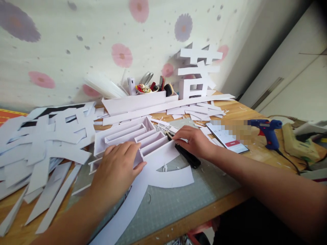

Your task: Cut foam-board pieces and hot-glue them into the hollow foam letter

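My left hand (117, 165) rests over a white hollow board letter form (153, 146), thumb and fingers curled about its near wall. Thin upright strips stand on that form as walls and split it into narrow compartments. A flat curved arm of the form (171, 177) reaches toward the table's front. Just right of the walls, my right hand (195, 139) has its thumb and fingers closed on a black-handled tool (188, 156). A narrow tip of the tool shows beyond the fingertips; its exact kind is partly hidden. My left hand covers part of the letter form.
Cut white pieces (38, 146) are heaped at left. A long white strip (166, 108) lies before a tool box (135, 103). A finished white character (199, 73) stands behind. At right are a phone (227, 137) and a blue glue gun (268, 131) with its cord. A grey cutting mat (173, 207) lies underneath.
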A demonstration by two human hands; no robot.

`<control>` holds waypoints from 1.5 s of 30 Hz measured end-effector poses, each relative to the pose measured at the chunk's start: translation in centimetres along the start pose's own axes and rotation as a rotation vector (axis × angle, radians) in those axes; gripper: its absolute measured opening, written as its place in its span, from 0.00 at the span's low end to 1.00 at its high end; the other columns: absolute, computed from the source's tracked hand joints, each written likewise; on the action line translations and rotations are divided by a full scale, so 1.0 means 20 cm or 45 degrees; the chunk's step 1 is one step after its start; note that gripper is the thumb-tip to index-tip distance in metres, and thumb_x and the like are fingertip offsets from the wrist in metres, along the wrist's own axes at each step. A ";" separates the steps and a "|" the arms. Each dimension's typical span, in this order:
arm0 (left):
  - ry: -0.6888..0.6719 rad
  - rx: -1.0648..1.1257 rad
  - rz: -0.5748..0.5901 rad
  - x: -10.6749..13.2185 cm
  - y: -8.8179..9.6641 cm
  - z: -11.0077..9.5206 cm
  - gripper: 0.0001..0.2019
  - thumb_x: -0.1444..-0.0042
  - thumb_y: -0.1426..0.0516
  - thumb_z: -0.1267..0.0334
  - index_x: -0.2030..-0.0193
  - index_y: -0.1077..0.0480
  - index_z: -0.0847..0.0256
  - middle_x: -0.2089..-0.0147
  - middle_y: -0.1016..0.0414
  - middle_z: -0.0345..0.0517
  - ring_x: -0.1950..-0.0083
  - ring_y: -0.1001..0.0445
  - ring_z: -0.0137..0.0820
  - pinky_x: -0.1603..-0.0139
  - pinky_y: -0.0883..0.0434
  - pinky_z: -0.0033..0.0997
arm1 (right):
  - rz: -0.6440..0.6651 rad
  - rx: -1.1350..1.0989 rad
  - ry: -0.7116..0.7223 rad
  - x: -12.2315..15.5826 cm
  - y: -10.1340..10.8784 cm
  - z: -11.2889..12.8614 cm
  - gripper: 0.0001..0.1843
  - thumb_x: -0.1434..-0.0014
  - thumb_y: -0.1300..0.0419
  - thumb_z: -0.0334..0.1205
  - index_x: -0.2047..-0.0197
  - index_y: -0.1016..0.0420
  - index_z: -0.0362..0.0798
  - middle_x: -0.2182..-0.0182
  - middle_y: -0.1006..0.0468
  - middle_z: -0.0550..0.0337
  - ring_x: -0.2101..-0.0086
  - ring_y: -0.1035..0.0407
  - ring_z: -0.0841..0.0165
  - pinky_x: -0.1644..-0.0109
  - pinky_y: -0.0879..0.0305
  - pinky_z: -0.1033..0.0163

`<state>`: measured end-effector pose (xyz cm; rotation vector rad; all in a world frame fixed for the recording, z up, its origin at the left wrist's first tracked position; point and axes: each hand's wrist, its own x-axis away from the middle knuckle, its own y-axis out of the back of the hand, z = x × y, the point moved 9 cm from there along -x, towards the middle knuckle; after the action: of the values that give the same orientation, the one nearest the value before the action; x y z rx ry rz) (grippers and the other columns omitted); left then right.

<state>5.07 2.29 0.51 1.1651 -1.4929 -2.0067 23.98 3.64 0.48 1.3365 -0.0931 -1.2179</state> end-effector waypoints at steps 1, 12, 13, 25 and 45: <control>0.001 0.001 0.004 0.00 0.00 0.00 0.20 0.47 0.37 0.61 0.48 0.33 0.62 0.52 0.23 0.52 0.51 0.25 0.47 0.50 0.33 0.49 | 0.005 0.005 0.004 0.00 0.00 0.00 0.07 0.41 0.41 0.30 0.66 0.23 0.49 0.68 0.19 0.57 0.64 0.28 0.65 0.59 0.30 0.60; 0.130 0.345 -0.093 0.02 0.18 0.11 0.19 0.44 0.42 0.58 0.46 0.30 0.60 0.47 0.24 0.50 0.46 0.27 0.43 0.45 0.32 0.44 | -0.172 -0.092 -0.131 0.01 0.14 -0.01 0.08 0.44 0.35 0.37 0.61 0.29 0.49 0.64 0.23 0.57 0.64 0.29 0.66 0.58 0.32 0.60; 0.233 0.425 -0.174 0.03 0.23 0.19 0.17 0.42 0.44 0.57 0.47 0.29 0.57 0.47 0.23 0.47 0.46 0.26 0.41 0.46 0.31 0.41 | -0.230 -0.081 -0.151 0.02 0.18 -0.01 0.07 0.44 0.35 0.37 0.65 0.31 0.49 0.68 0.24 0.59 0.67 0.30 0.67 0.61 0.33 0.61; 1.011 0.746 -0.481 0.19 0.08 0.82 0.09 0.48 0.44 0.57 0.66 0.25 0.55 0.65 0.20 0.40 0.61 0.22 0.36 0.58 0.28 0.33 | -0.084 -0.391 -0.106 0.05 0.16 0.22 0.10 0.40 0.39 0.38 0.72 0.33 0.50 0.73 0.26 0.61 0.71 0.31 0.70 0.65 0.34 0.64; 1.052 0.707 -0.297 0.19 -0.03 0.87 0.13 0.45 0.46 0.55 0.57 0.28 0.59 0.59 0.23 0.41 0.55 0.24 0.39 0.52 0.31 0.35 | -0.196 -0.774 -0.194 0.04 0.34 0.14 0.05 0.40 0.39 0.40 0.67 0.25 0.49 0.68 0.23 0.58 0.65 0.28 0.68 0.58 0.31 0.59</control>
<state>-10.94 10.25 0.01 2.1228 -1.4973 -0.9548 26.61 -0.38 6.14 0.7302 0.2597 -1.3370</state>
